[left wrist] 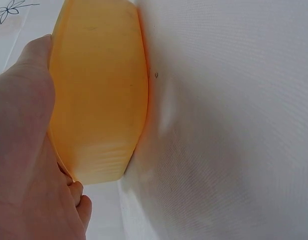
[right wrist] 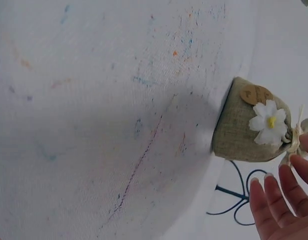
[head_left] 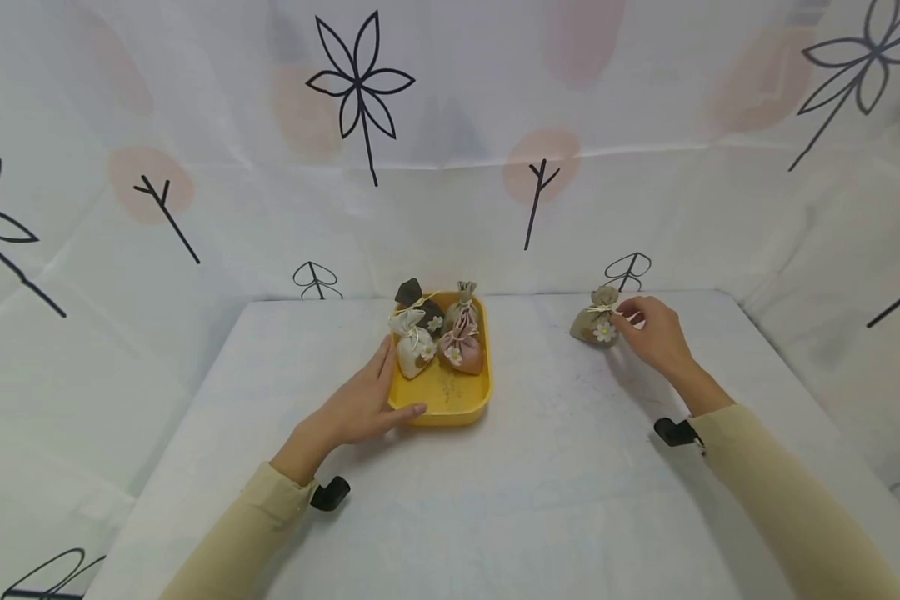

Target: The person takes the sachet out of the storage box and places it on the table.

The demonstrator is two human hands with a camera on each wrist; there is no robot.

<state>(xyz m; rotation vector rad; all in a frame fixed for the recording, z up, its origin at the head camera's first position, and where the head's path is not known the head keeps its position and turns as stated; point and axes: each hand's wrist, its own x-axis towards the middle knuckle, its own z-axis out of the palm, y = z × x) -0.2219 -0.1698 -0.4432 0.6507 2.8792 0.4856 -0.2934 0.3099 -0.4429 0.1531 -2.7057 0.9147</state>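
Caption: The brown sachet point(head_left: 587, 325) was at the far right of the table point(head_left: 555, 467), pinched at its tied neck.
Detail: The right grip point(head_left: 648, 333) was narrow, thumb and fingertips on the neck; whether the base bore on the table could not be told. A secure hold called for pressure at the tie, clear of the white flower point(right wrist: 268, 122). The left grip point(head_left: 360, 404) lay spread around the near-left corner of the yellow tray point(head_left: 450, 396); light, even pressure suited bracing. White point(head_left: 411, 357) and pink point(head_left: 471, 357) sachets sat inside.
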